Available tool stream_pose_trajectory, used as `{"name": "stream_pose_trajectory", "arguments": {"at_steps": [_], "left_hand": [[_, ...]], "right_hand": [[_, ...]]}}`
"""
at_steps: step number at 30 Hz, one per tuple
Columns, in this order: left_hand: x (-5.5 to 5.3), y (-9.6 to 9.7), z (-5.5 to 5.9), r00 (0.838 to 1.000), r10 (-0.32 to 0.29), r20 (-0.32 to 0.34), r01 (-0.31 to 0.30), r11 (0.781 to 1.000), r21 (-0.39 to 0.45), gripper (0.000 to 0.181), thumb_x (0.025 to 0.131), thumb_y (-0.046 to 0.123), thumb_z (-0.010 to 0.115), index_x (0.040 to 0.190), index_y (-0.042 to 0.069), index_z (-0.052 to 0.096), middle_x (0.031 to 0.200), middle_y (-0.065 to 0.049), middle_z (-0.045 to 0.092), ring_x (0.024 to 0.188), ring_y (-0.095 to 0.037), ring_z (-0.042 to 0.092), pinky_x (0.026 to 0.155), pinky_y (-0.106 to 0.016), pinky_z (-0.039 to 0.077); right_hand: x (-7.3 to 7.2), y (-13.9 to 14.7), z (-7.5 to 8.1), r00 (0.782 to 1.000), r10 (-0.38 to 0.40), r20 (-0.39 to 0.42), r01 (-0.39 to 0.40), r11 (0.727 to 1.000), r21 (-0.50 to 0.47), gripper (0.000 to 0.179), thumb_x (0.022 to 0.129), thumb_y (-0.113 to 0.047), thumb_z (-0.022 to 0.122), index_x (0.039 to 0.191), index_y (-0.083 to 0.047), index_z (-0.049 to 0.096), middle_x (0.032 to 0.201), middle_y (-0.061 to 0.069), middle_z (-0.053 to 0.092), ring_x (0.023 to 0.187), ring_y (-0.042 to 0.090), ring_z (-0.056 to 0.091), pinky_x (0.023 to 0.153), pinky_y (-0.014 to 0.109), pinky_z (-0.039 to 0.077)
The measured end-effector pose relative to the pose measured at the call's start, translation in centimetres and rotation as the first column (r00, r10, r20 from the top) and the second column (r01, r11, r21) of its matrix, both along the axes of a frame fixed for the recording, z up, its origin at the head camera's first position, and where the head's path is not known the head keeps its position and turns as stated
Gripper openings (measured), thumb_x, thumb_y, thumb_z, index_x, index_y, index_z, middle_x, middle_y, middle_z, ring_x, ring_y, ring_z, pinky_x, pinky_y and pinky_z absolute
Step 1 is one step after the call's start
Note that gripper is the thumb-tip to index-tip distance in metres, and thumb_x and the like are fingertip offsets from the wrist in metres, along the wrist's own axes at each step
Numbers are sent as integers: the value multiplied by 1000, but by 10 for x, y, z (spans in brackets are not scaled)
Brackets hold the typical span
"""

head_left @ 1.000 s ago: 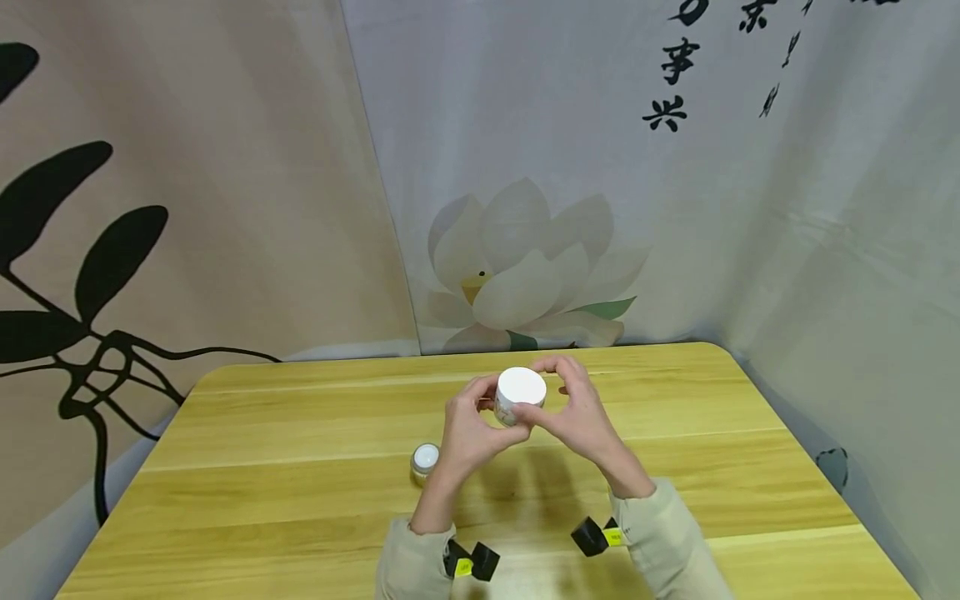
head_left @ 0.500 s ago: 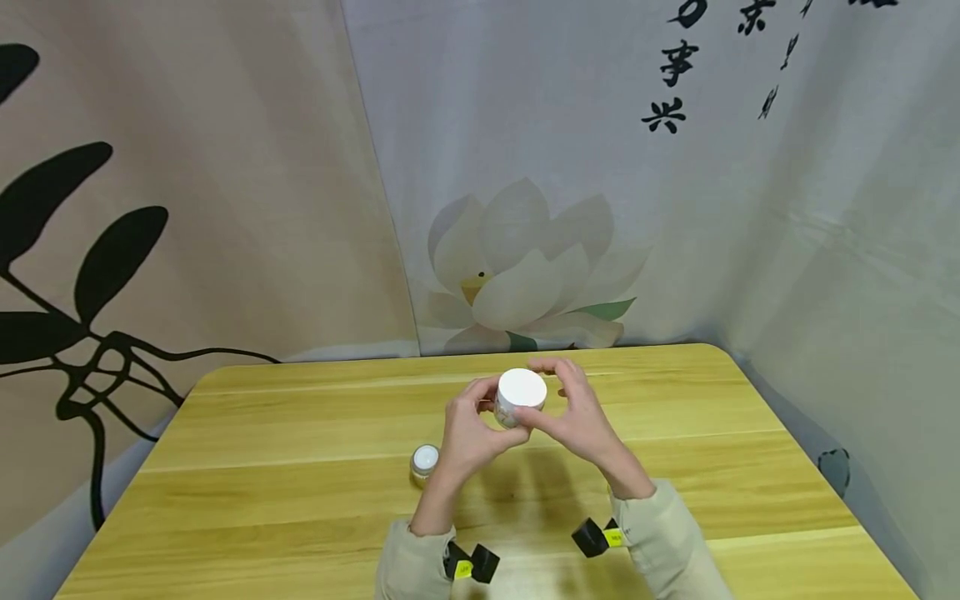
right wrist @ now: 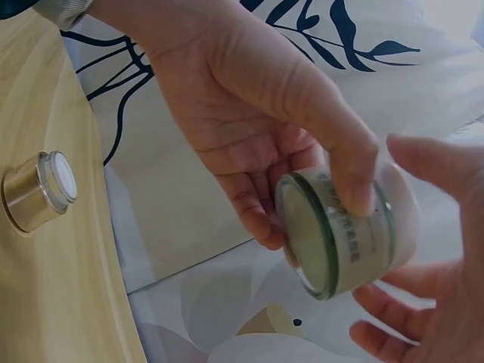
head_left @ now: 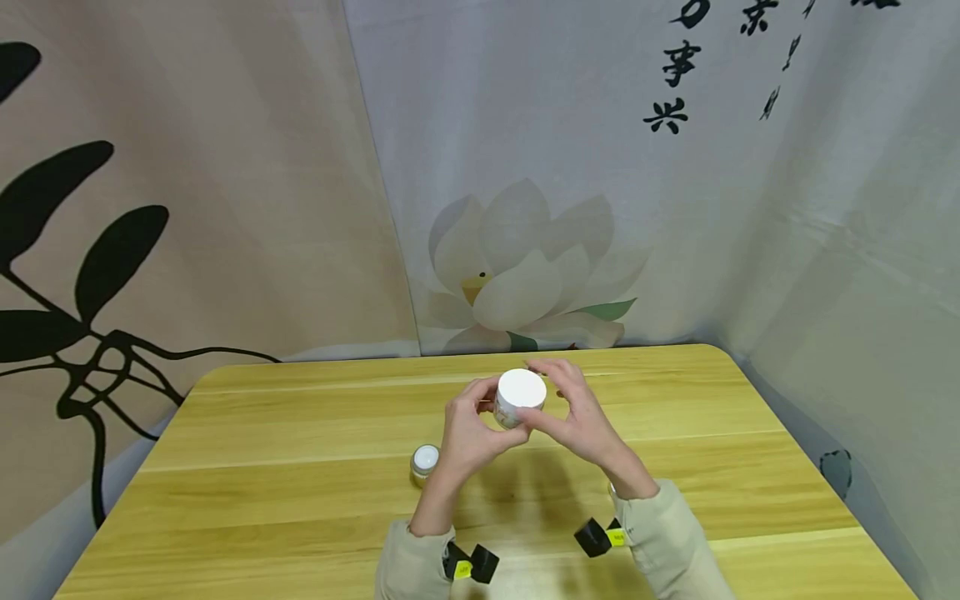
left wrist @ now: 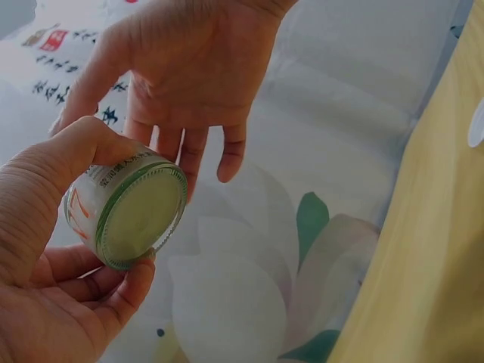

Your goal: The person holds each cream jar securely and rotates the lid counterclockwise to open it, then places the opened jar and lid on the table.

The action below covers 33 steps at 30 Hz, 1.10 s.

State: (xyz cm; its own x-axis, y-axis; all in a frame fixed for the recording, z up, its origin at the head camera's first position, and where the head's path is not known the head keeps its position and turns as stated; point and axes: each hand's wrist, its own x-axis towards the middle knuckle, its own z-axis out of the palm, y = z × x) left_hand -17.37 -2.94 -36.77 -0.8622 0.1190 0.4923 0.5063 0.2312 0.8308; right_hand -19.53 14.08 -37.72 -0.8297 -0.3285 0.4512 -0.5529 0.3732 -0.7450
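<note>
My left hand (head_left: 472,435) grips a round cosmetic jar (head_left: 521,392) above the table, its white lid facing up toward the head camera. In the left wrist view, thumb and fingers pinch the jar (left wrist: 144,212) by its side, showing a pale green base, green rim and printed label. Close to the lid is my right hand (head_left: 579,421), its thumb at the near side and its fingers spread behind. From the left wrist camera, the right hand (left wrist: 200,68) has fairly straight fingers not wrapped round the jar; whether it touches the lid is unclear.
A smaller gold-coloured jar with a white top (right wrist: 38,189) stands on the wooden table (head_left: 300,483), left of my left wrist. A white rounded edge (left wrist: 477,125) is cut off at the left wrist frame's side. A printed curtain (head_left: 525,167) hangs behind the table.
The right hand's fingers have shifted slightly left, toward the far side of the lid. My left hand and the jar have stayed nearly in place.
</note>
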Motion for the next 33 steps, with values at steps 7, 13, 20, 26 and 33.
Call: {"name": "stream_pose_trajectory", "arguments": {"at_steps": [7, 13, 20, 26, 33], "left_hand": [[0, 0, 0, 1000, 7, 15, -7, 1000, -4, 43, 62, -5, 75, 103, -10, 62, 94, -17, 63, 79, -26, 57, 69, -40, 51], [-11, 0, -18, 1000, 19, 6, -19, 1000, -9, 44, 63, -1, 77, 105, -6, 63, 95, -14, 64, 79, -25, 58, 69, -39, 51], [-21, -2, -36, 1000, 18, -19, -18, 1000, -16, 49, 63, 7, 79, 109, -1, 64, 99, -10, 64, 82, -21, 58, 70, -35, 51], [-21, -1, -34, 1000, 16, 9, -16, 1000, -11, 50, 62, 3, 79, 109, -2, 64, 98, -10, 64, 82, -21, 57, 71, -39, 51], [-9, -2, -11, 1000, 14, 19, -14, 1000, -4, 44, 63, -3, 76, 105, -9, 62, 96, -16, 63, 81, -27, 58, 70, -39, 50]], "right_hand": [[-1, -4, -1, 994, -91, 58, 93, 996, -18, 47, 75, -16, 78, 115, -7, 55, 116, 9, 52, 110, 24, 42, 81, 41, 33], [-1, 0, -1, 999, -34, 24, 34, 999, -18, 42, 78, -12, 75, 117, -8, 61, 121, 9, 52, 111, 25, 42, 81, 39, 34], [-1, 2, -3, 999, 16, 30, -16, 1000, -10, 58, 80, -15, 73, 133, -7, 49, 129, 12, 47, 115, 30, 40, 82, 41, 32], [-1, -2, -3, 995, -70, 71, 72, 997, -34, 49, 75, -14, 78, 116, -6, 53, 118, 10, 52, 113, 25, 42, 84, 45, 34], [-5, 1, -3, 1000, -13, -15, 12, 999, -31, 44, 77, -11, 75, 118, -7, 61, 121, 10, 52, 112, 25, 42, 81, 42, 34]]}}
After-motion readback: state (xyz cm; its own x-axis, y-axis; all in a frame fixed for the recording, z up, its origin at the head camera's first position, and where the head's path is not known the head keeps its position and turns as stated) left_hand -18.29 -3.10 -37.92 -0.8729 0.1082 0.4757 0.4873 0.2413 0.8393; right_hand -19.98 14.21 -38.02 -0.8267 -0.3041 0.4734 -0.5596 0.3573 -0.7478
